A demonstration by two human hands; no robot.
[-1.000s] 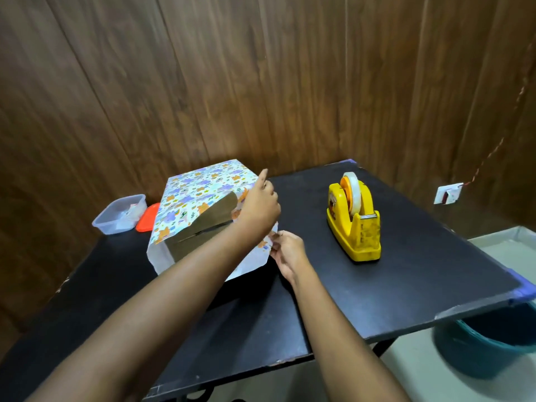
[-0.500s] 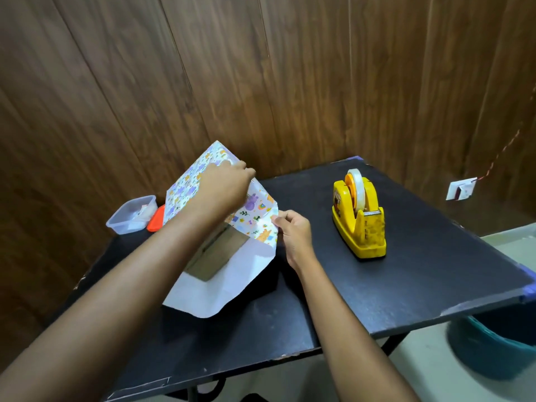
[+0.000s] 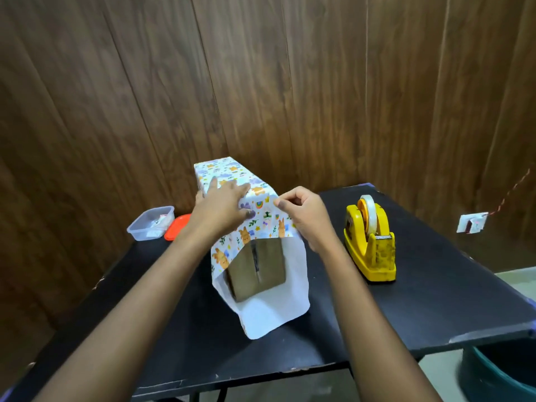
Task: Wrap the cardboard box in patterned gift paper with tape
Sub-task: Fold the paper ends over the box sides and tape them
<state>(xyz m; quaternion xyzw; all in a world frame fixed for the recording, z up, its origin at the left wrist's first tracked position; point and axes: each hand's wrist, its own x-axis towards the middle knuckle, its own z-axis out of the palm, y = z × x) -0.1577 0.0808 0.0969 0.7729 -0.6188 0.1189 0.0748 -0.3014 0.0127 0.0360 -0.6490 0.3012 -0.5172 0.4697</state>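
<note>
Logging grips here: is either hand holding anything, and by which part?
The right hand pinches the gift paper at its upper right fold; the left hand only presses flat on it.

Box point(image 3: 269, 265) now upright, end-on.

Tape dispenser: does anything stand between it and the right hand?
Nothing visible does. Only bare black table lies between the right hand, which pinches the gift paper, and the tape dispenser.

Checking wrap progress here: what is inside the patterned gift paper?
The cardboard box: its near end, with a flap seam, shows at the open end of the gift paper. The rest is hidden under paper and the left hand.
</note>
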